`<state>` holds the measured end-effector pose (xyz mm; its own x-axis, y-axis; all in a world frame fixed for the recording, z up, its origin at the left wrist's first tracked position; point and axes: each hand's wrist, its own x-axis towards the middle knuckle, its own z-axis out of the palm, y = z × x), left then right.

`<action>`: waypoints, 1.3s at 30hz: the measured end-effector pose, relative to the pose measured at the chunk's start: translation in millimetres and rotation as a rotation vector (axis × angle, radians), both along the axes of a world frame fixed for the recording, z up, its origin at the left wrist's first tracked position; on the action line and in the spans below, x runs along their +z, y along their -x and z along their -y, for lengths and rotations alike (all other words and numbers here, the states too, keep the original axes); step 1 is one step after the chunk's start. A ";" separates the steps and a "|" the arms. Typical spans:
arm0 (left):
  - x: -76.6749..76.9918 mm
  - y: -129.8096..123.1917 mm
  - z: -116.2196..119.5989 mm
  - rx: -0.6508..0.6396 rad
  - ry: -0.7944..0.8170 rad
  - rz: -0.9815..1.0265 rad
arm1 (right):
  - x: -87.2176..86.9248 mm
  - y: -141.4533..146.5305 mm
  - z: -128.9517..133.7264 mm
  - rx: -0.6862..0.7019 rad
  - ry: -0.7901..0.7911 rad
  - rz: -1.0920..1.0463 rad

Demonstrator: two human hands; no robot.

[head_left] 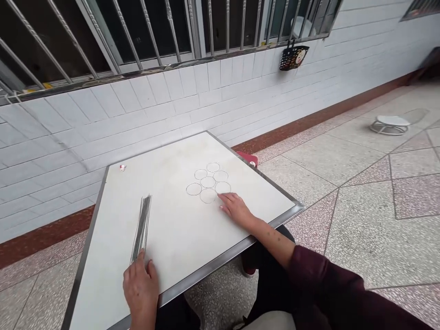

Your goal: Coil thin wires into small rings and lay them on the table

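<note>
Left hand: fingers curled around the lower end of a bundle of thin wires (142,227), pinching it against the board. The left hand (140,288) sits near the board's near edge.

Right hand: the right hand (237,210) lies flat and relaxed, fingers together, with the fingertips just beside the lowest circles. A maroon sleeve (319,284) covers the forearm further back.

Wire bundle: slanted across the left half of the board, its far ends fanning slightly apart.

Circles: seven circles (208,182), six around one, sit on the board's far right area. They could be drawn or thin rings; I cannot tell.

Board: a white board (178,229) with a steel edge (206,250) seems to rest across the person's lap, tilted slightly.

Small item: a red-and-white bit (122,167) lies near the board's left edge.

Around: a tiled wall (103,123), a barred window (172,27), a hanging basket (294,57) and a terrazzo floor (343,238).

Risk: a looser pinch could let the wires splay or slide off the board — a shift of the knees could do the same. If the circles are loose rings, the right fingertips could nudge them out of place.
</note>
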<state>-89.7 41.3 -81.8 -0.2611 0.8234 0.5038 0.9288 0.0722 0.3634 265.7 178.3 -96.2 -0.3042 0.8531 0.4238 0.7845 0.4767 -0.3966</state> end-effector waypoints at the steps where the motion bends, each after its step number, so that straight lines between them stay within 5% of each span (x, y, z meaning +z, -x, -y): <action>1: -0.1 -3.8 0.2 0.016 -0.021 -0.053 | 1.4 -2.0 -10.2 -0.008 0.002 0.031; 3: 1.2 -17.8 -4.8 -0.041 -0.053 -0.159 | 3.0 -3.0 -27.0 0.000 0.015 0.095; 5: 5.5 -41.8 -20.1 -0.228 -0.057 -0.227 | 2.9 0.3 -38.0 0.013 0.029 0.152; 10: 20.6 -117.2 -96.0 -0.600 0.114 -0.328 | -0.6 14.9 -48.3 0.001 0.049 0.231; 14: 19.1 -146.3 -155.4 -0.656 0.142 -0.326 | -2.5 18.1 -50.4 -0.022 0.061 0.251; 18: 9.7 -148.8 -188.5 -0.694 0.172 -0.323 | -3.3 16.3 -51.5 -0.018 0.065 0.251; 26: 4.6 -150.1 -210.0 -0.748 0.191 -0.345 | -5.1 15.1 -52.0 0.011 0.077 0.227; 39: 1.2 -149.6 -212.8 -0.795 0.190 -0.375 | -5.2 12.5 -53.5 0.039 0.116 0.157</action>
